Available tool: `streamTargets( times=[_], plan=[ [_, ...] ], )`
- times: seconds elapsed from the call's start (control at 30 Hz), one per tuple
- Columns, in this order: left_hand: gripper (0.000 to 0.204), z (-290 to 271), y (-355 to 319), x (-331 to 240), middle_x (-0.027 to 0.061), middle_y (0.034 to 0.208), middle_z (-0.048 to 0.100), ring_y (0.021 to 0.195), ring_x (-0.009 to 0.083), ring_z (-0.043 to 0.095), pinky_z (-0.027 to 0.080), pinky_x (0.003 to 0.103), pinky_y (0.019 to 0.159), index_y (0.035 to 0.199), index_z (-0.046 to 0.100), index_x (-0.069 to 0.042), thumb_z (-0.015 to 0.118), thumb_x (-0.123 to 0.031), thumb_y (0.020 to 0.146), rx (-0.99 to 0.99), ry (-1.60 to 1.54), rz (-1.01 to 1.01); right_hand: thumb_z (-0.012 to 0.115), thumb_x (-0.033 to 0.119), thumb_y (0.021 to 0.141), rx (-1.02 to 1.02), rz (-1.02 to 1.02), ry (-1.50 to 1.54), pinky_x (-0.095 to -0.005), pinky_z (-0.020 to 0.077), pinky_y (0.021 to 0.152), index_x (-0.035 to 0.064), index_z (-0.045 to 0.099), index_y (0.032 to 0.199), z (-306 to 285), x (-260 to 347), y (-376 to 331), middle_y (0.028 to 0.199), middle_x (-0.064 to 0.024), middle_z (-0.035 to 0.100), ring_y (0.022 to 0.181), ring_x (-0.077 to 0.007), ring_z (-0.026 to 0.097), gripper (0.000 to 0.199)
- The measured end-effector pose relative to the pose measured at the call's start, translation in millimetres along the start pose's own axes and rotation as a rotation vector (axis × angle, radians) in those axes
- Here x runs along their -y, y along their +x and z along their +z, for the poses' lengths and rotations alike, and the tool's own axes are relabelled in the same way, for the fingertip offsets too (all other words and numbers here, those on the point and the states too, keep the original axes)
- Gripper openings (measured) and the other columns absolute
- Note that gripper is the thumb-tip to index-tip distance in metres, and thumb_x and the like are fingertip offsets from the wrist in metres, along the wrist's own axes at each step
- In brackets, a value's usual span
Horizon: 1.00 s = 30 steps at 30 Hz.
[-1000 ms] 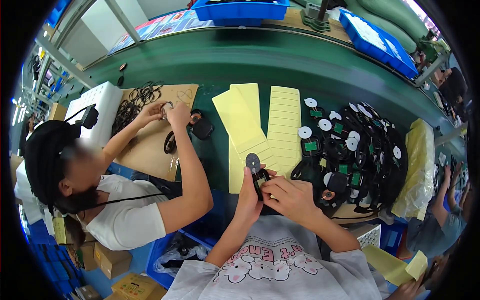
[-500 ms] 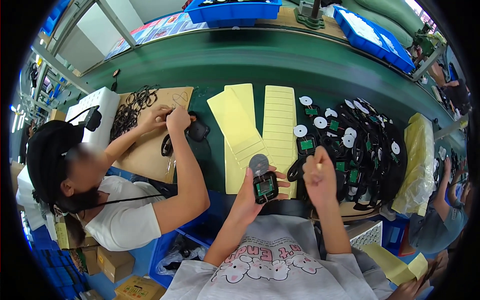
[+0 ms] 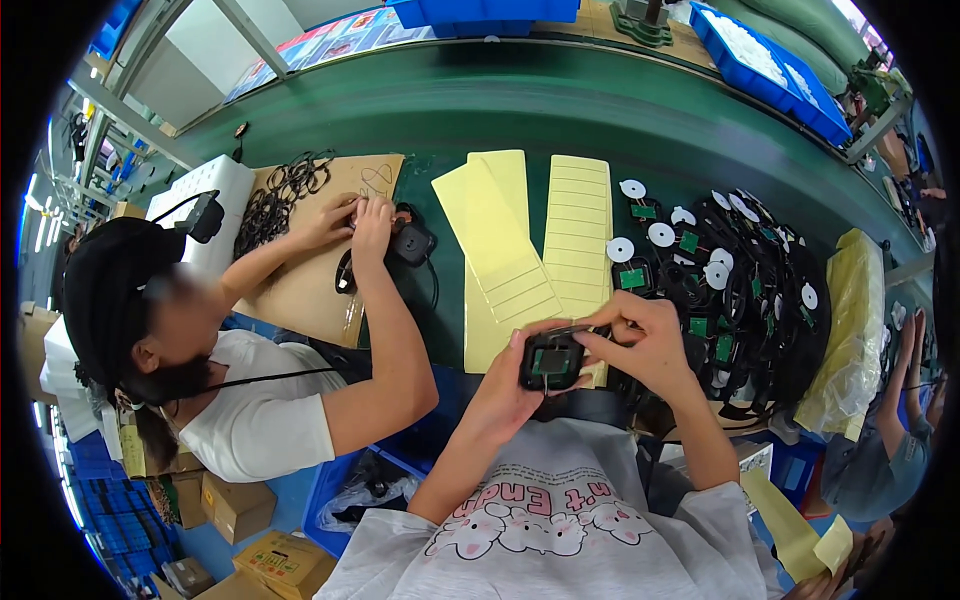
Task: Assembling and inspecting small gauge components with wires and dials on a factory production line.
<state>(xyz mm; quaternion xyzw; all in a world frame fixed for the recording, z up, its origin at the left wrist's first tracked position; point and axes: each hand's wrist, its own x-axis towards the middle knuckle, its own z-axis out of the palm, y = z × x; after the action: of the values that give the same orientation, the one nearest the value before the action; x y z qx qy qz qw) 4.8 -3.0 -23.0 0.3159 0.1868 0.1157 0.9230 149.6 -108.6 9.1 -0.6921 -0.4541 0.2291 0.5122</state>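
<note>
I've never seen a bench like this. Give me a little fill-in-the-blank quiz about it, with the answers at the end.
1. The square casing in the person's left hand has a frame coloured ____.
2. The yellow sheets lie on a worktable whose surface is ____.
3. In the picture, the heap of black parts lies to the ____ of those sheets.
4. The tray of white pieces is ____.

Missing words: black; green; right; blue.

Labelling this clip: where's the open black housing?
In the head view, the housing sits just right of centre in the left hand, by the yellow sheets.
</note>
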Motion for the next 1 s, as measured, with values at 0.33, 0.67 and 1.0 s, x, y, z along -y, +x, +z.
streamTargets(
  times=[0.33, 0.67, 1.0],
  plan=[
    [0.048, 11, -18, 5, 0.0176, 0.122, 0.045, 0.110, 0.0223, 0.048, 0.039, 0.028, 0.090, 0.131, 0.031, -0.004, 0.049, -0.023, 0.091, 0.077, 0.133, 0.231, 0.072, 0.001, 0.061, -0.184, -0.421, -0.438, -0.0187, 0.0195, 0.045, 0.0054, 0.066, 0.076, 16, 13, -21, 0.051, 0.0073, 0.037, 0.045, -0.0043, 0.025, 0.016],
    [0.045, 17, -24, 15, 0.0285, 0.127, 0.039, 0.115, 0.0315, 0.044, 0.038, 0.036, 0.094, 0.132, 0.028, -0.001, 0.042, -0.021, 0.093, 0.087, 0.240, 0.440, 0.071, 0.004, 0.068, -0.113, 0.239, 0.106, -0.0168, 0.0155, 0.047, 0.0050, 0.065, 0.078, 15, 29, -38, 0.049, 0.0092, 0.027, 0.047, -0.0033, 0.020, 0.012],
    [0.046, 6, -14, 12, 0.0248, 0.133, 0.034, 0.119, 0.0308, 0.041, 0.034, 0.037, 0.098, 0.133, 0.026, -0.005, 0.044, -0.019, 0.093, 0.140, 0.199, 0.426, 0.070, 0.012, 0.073, -0.161, 0.332, 0.116, -0.0175, 0.0149, 0.047, 0.0064, 0.066, 0.078, 29, 26, -28, 0.048, 0.0088, 0.025, 0.047, -0.0031, 0.020, 0.008]
  ],
)
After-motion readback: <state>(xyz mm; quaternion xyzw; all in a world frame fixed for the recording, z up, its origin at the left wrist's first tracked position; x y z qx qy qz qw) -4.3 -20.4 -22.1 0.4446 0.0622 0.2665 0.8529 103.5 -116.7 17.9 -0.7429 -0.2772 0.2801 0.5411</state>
